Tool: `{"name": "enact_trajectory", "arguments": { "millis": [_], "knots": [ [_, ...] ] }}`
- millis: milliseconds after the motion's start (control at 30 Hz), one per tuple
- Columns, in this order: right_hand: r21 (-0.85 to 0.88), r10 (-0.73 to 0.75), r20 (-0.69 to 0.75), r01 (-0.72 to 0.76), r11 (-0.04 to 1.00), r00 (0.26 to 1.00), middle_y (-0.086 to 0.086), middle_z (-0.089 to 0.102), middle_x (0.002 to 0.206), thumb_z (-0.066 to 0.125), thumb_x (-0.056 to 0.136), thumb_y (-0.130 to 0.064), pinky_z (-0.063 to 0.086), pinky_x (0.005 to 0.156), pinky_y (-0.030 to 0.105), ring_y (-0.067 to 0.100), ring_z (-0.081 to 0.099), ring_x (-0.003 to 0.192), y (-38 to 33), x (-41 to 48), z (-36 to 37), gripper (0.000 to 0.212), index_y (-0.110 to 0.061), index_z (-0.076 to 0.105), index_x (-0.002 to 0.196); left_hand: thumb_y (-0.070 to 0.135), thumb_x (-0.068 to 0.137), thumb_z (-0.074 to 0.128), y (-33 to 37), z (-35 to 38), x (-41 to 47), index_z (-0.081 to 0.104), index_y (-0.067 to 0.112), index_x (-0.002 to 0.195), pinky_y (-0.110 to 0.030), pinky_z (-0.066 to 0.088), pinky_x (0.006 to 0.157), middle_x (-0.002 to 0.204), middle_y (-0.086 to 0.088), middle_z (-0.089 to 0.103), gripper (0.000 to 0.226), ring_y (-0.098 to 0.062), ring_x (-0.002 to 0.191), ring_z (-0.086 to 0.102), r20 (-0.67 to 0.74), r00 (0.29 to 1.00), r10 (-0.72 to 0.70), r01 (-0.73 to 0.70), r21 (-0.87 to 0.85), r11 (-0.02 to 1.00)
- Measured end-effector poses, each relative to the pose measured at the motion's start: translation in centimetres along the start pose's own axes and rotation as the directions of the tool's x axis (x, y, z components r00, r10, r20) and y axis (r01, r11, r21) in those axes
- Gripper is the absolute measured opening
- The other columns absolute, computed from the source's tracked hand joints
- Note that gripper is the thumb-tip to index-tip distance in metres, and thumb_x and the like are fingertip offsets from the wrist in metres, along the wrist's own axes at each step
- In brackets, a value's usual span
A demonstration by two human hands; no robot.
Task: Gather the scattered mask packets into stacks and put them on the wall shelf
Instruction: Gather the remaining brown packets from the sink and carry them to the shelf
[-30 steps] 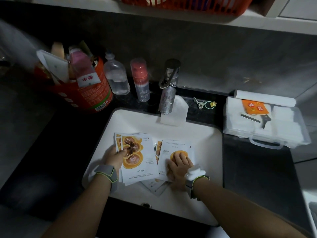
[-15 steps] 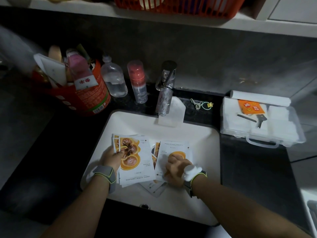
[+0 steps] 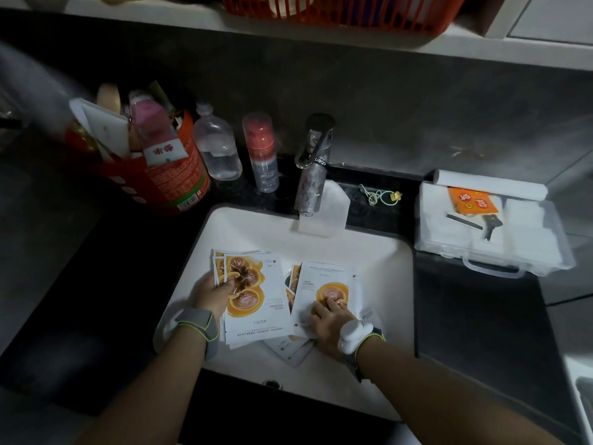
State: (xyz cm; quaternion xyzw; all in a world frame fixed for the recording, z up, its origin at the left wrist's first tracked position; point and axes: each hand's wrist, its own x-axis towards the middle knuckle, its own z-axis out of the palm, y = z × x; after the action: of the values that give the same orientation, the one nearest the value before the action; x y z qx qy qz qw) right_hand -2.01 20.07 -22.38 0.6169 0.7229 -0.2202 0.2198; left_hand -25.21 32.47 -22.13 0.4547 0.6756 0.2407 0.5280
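Dimly lit throughout, the far left is lost in blur. A red tub [image 3: 160, 181] is crammed with upright things, of which only a pink bottle [image 3: 150, 123] and a white carton [image 3: 102, 130] can be told apart; the rest are overlapped and unclear. Beside it, a clear bottle [image 3: 218, 149], a red-capped can [image 3: 261, 152] and the tap [image 3: 311, 165] are stood behind the sink [image 3: 378, 261].

The mask packets are all found within that white sink, well below the wall shelf [image 3: 144, 12], which is cut off along the top edge together with the orange basket [image 3: 340, 11] set on it. A fanned left stack [image 3: 256, 303] is held by the left hand [image 3: 211, 293], the thumb laid across the top print and the fingers hidden underneath. Just beside it, a right stack [image 3: 324, 284] is pressed by the bent fingertips of the right hand [image 3: 327, 319]; whether the thumb is hooked under an edge cannot be told. Further packets [image 3: 290, 348] are partly covered beneath both stacks.

To the right, a clear lidded box [image 3: 491, 252] is seen, its white contents indistinct. An orange card [image 3: 470, 200], a key [image 3: 491, 224] and a white roll [image 3: 487, 186] are laid on its lid.
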Motion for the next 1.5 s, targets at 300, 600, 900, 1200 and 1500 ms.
{"name": "enact_trajectory", "arguments": {
  "millis": [300,600,900,1200,1500],
  "knots": [
    [0.167,-0.029,-0.123,0.050,0.985,0.992,0.016,0.053,0.127,0.050,0.090,-0.026,0.042,0.101,0.038,0.032,0.051,0.119,0.0,-0.7,-3.2,0.033,-0.009,0.062,0.115,0.001,0.088,0.055,2.0,0.1,-1.6,0.062,0.013,0.092,-0.057,0.051,0.090,0.097,-0.017,0.066,0.015,-0.036,0.094,0.065,-0.031,0.999,-0.012,0.009,-0.073,0.997],
    [0.768,0.301,-0.412,0.149,0.623,0.860,0.013,0.064,0.080,0.061,0.078,-0.011,0.044,0.066,0.026,0.027,0.062,0.073,-0.8,-1.9,-10.1,0.011,-0.004,0.063,0.068,0.005,0.088,0.057,2.9,-0.4,-1.8,0.059,0.000,0.114,-0.049,0.049,0.094,0.113,-0.024,0.065,0.027,-0.038,0.103,0.063,-0.128,0.990,-0.064,0.053,-0.088,0.995],
    [0.921,0.218,0.098,-0.006,-0.389,0.971,0.011,0.060,0.044,0.045,0.086,0.005,0.057,0.045,0.026,0.018,0.065,0.042,-4.4,-1.1,-13.7,0.026,0.000,0.049,0.061,0.009,0.091,0.056,4.7,2.9,-5.1,0.061,0.005,0.103,-0.042,0.050,0.090,0.100,-0.015,0.065,0.013,-0.029,0.091,0.063,0.187,0.981,-0.052,0.101,-0.262,0.960],
    [0.730,0.271,0.308,-0.044,-0.682,0.912,0.004,0.057,0.067,0.045,0.088,-0.010,0.055,0.053,0.027,0.012,0.067,0.053,-3.7,0.5,-13.0,0.024,-0.009,0.049,0.063,0.013,0.081,0.063,5.4,3.1,-6.5,0.050,0.000,0.119,-0.027,0.045,0.074,0.083,-0.008,0.059,0.042,-0.017,0.072,0.054,0.517,0.854,0.057,0.260,-0.519,0.814],
    [0.635,0.210,0.304,-0.033,-0.772,0.929,0.009,0.054,0.070,0.041,0.094,-0.009,0.057,0.055,0.035,0.020,0.062,0.065,-3.6,1.4,-12.4,0.030,-0.007,0.047,0.065,-0.001,0.070,0.073,4.4,2.5,-6.4,0.058,0.000,0.117,-0.038,0.053,0.085,0.101,-0.017,0.069,0.050,-0.032,0.092,0.065,0.442,0.897,0.002,0.146,-0.300,0.943]
  ]
}}
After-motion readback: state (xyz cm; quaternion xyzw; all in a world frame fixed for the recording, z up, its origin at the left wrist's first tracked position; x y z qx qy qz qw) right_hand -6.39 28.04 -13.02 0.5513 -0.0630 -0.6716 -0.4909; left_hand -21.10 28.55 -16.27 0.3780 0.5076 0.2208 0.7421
